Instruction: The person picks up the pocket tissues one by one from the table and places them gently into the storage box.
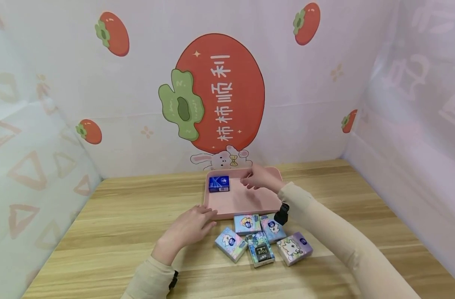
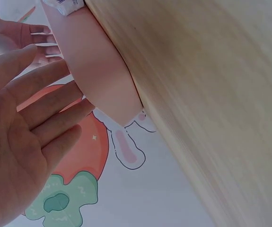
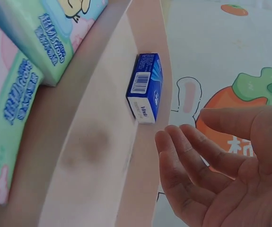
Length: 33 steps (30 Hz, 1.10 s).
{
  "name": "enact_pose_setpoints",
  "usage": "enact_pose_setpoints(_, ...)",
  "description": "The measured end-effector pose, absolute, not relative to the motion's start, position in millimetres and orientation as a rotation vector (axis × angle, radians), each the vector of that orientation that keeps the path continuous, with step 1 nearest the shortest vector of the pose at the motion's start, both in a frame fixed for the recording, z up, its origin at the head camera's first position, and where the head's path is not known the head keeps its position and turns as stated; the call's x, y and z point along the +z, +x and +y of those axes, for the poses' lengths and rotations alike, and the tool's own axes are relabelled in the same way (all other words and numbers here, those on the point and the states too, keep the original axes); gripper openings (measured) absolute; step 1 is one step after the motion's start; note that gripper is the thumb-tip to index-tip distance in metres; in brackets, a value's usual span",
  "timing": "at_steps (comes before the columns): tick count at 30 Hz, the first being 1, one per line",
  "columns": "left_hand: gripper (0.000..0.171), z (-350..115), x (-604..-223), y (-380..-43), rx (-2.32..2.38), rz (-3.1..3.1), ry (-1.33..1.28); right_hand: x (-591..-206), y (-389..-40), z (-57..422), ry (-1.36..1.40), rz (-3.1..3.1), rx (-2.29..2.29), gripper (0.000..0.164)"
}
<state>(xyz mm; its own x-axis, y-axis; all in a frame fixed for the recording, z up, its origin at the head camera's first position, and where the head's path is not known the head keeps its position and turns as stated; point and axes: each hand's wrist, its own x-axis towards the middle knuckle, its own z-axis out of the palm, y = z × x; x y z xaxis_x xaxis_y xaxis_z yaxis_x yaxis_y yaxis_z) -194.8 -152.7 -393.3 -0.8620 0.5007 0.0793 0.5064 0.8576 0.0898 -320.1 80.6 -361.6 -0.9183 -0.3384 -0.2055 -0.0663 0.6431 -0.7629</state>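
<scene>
My left hand [image 1: 189, 225] is at the front left corner of a pink tray [image 1: 227, 204], its fingertips right at the rim and its fingers fairly straight in the left wrist view. Over the tray hovers my right hand [image 1: 262, 178], empty, the fingers loosely bent. Inside the tray's back left corner lies a dark blue Vinda tissue pack [image 1: 218, 184], shown in the right wrist view with its barcode side. Several pastel tissue packs with cartoon animals lie before the tray, among them a purple-edged one [image 1: 294, 248] and a light blue one [image 1: 231, 244].
A pack with a black label [image 1: 260, 250] lies amid the pastel ones. The wooden table [image 1: 138, 207] carries everything. White cloth walls with printed persimmons [image 1: 227, 91] rise behind and at both sides, close to the tray's back rim.
</scene>
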Motion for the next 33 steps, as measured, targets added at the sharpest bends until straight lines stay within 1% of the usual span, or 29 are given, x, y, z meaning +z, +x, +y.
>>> enact_pose_setpoints(8,0.038,-153.1,-393.4,-194.5,-0.164,-2.965,-0.810,-363.2,-310.2,93.9,-0.349,2.567,-1.129,0.019)
enact_pose_setpoints(15,0.038,-152.7,-393.4,-193.9,-0.162,-2.974,-0.798,-361.0,-297.7,103.4,-0.458,2.654,-1.054,0.013)
enact_pose_setpoints(24,0.037,-152.4,-393.4,-193.7,-0.164,-2.975,-0.798,-358.0,-280.9,118.7,-0.632,2.629,-1.057,0.014)
enact_pose_setpoints(33,0.037,-152.4,-393.7,-194.2,-0.177,-2.977,-0.799,-358.0,-268.5,133.9,-0.648,2.614,-1.033,0.015)
